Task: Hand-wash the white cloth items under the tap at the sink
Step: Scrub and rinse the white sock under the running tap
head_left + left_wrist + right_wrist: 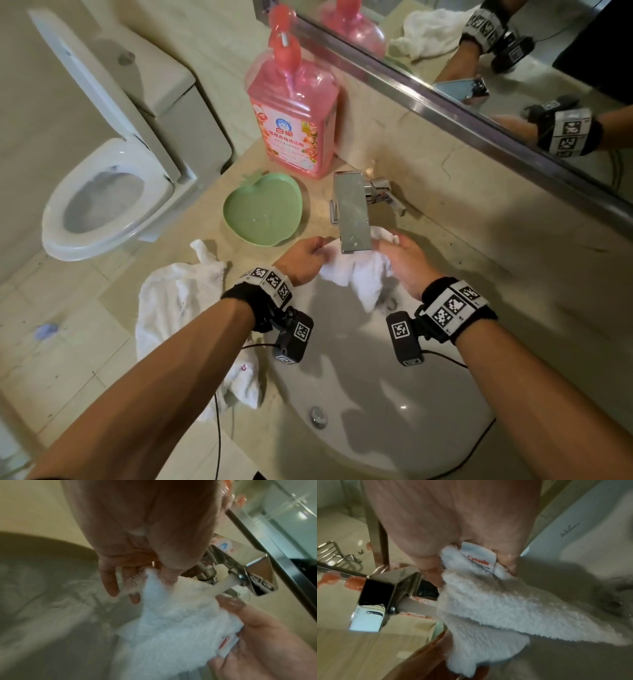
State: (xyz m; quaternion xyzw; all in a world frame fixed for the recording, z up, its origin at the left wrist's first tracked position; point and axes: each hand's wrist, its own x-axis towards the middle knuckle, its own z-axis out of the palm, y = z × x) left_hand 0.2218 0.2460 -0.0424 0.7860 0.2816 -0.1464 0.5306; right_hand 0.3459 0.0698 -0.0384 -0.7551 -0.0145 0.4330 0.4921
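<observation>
1. The white cloth is a fluffy terry piece, wet and crumpled, held over the sink right under the tap. A stream of water from the spout lands on its upper part. A sewn-in label with red lettering shows at one edge.
2. The left hand holds the cloth's left end; its grip is a pinch of thumb against fingers, while the outer fingers hang loose and wet.
3. The right hand takes the right end, its grip closed round a bunch of cloth beside the label.
4. Both forearms reach forward over the basin, each wrist wearing a black band with a camera.
5. More white cloth items lie in a heap on the worktop left of the sink.
6. Behind them sit a green apple-shaped dish and a pink pump bottle.
7. A toilet with its lid raised stands further left.
</observation>
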